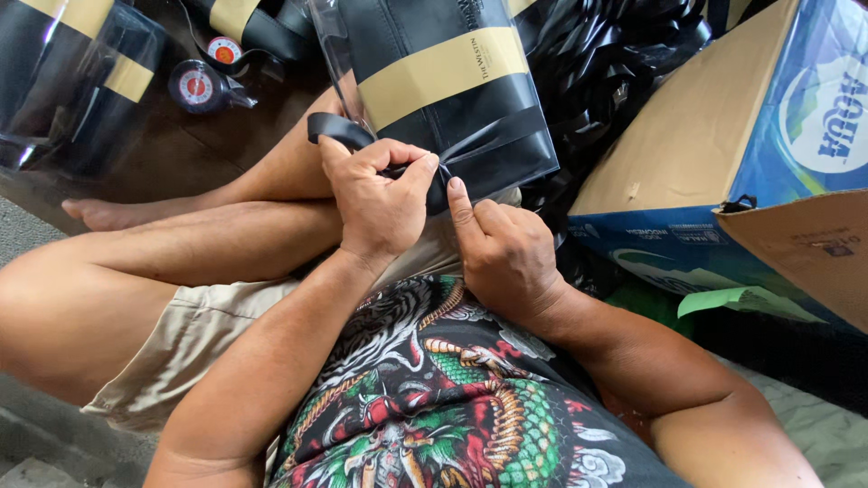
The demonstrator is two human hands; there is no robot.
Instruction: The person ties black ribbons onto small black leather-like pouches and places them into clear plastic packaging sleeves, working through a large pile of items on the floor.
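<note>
A black box with a gold band, inside a clear plastic sleeve, rests on my lap. A black ribbon runs across its lower part. My left hand pinches the ribbon at the knot near the middle. My right hand is closed, its thumb pressing up on the ribbon just right of the knot. One ribbon end sticks out to the left over my leg.
A cardboard carton with blue printing stands open at the right. A heap of black ribbon lies behind the box. More black-and-gold boxes in clear sleeves and two tape rolls sit at the upper left.
</note>
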